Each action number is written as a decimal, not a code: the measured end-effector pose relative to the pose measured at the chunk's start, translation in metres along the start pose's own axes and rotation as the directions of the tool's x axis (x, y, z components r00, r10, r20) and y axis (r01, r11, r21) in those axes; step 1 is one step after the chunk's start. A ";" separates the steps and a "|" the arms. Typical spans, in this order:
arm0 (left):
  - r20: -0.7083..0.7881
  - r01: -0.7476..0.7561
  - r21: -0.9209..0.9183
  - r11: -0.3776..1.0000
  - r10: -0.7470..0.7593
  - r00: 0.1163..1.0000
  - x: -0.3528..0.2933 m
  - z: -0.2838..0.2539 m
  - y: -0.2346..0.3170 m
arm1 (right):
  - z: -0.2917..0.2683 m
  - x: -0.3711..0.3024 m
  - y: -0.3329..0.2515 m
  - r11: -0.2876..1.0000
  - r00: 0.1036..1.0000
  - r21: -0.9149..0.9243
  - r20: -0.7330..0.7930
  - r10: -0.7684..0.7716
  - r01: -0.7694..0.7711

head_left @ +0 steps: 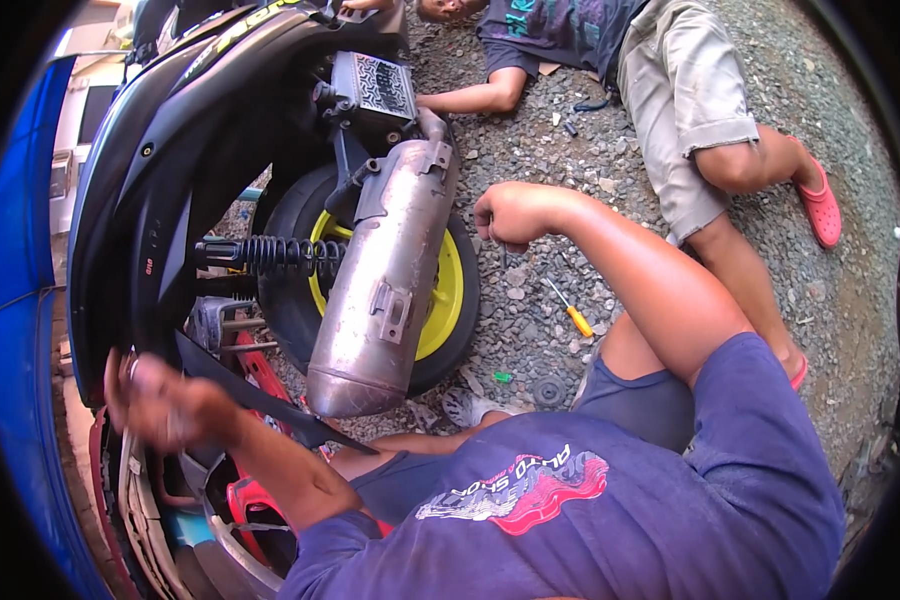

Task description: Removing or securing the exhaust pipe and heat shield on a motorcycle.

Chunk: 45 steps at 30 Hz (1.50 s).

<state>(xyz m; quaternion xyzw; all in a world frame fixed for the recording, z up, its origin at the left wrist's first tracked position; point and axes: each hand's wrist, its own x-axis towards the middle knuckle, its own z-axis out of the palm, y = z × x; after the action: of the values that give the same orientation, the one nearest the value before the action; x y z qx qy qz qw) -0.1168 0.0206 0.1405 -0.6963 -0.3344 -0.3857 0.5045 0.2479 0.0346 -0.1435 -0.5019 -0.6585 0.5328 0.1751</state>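
Navy shirt [690, 500] foremost; left hand [175, 405], right hand [515, 212] apart, grips unclear; muffler [380, 285] partly covers wheel [452, 290], screwdriver [576, 318] on gravel [515, 340].

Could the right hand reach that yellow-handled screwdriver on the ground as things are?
Probably yes: the screwdriver lies in the open on the gravel, near the right hand, and nothing visible covers it. Whether that curled hand holds something is hard to tell.

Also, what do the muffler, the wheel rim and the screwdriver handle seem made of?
The muffler looks like bare metal: scuffed, with grey sheen. The wheel rim is probably painted metal, evenly yellow. The screwdriver handle seems smooth yellow plastic, though too small for certainty.
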 end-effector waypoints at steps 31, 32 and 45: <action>-0.143 0.259 0.216 0.941 -0.231 0.962 0.044 0.010 -0.228 | 0.000 0.008 0.004 0.982 0.995 0.159 0.015 0.103 -0.104; -0.179 0.194 0.305 0.932 -0.144 0.973 0.038 0.024 -0.245 | 0.001 0.010 0.001 0.990 0.997 0.118 0.009 0.071 -0.072; -0.374 0.382 0.350 0.856 -0.246 0.894 0.043 0.036 -0.245 | 0.001 0.015 0.000 0.995 0.996 0.047 0.025 0.084 -0.085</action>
<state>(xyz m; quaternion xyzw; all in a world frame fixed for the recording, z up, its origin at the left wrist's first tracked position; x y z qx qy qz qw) -0.2984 0.1244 0.2799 -0.4373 -0.4335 -0.4903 0.6168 0.2404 0.0463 -0.1481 -0.5188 -0.6257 0.5610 0.1571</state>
